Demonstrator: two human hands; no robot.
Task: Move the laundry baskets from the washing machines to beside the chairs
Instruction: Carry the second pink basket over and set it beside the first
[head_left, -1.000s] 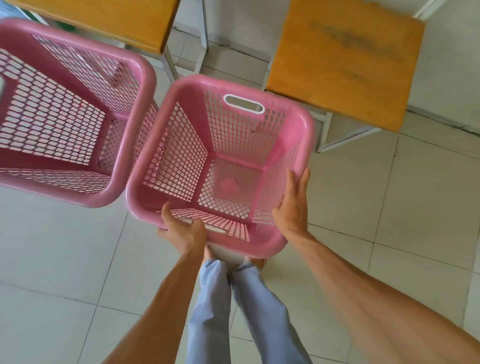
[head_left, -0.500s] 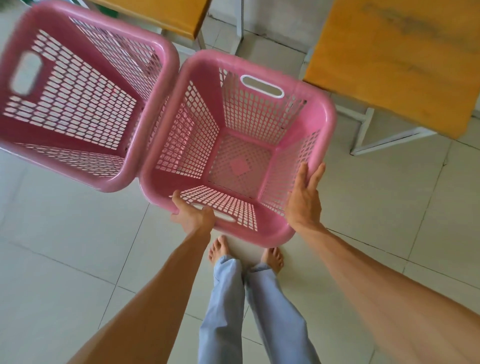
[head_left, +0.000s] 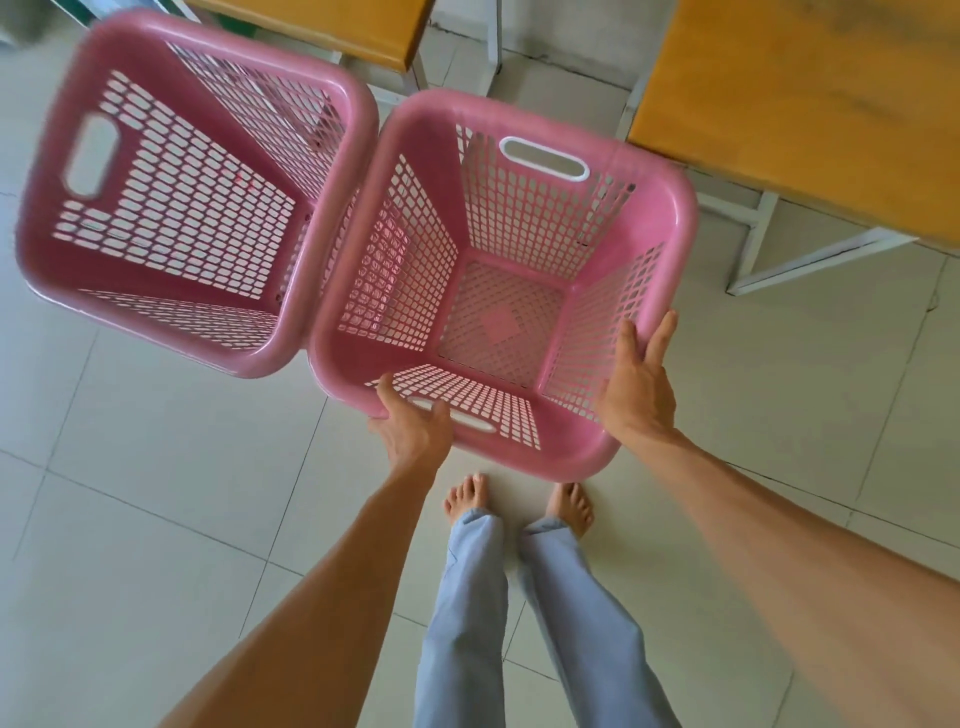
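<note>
Two empty pink mesh laundry baskets stand side by side on the tiled floor in front of two chairs. The right basket (head_left: 670, 208) is directly before me. My left hand (head_left: 413, 426) grips its near rim at the handle slot, fingers curled over the edge. My right hand (head_left: 636, 384) lies flat against the outside of its right wall, fingers extended along the rim. The left basket (head_left: 358, 119) touches the right one rim to rim, and no hand is on it.
A chair with an orange wooden seat (head_left: 810, 104) and white metal legs stands at the right, close behind the right basket. A second orange-seated chair (head_left: 332, 26) stands behind the left basket. My bare feet (head_left: 519, 501) stand just below the basket. Light floor tiles stretch left.
The view has shifted so both baskets sit lower and further right in frame. My hands keep the same hold on the right basket; my feet are now fully visible.
</note>
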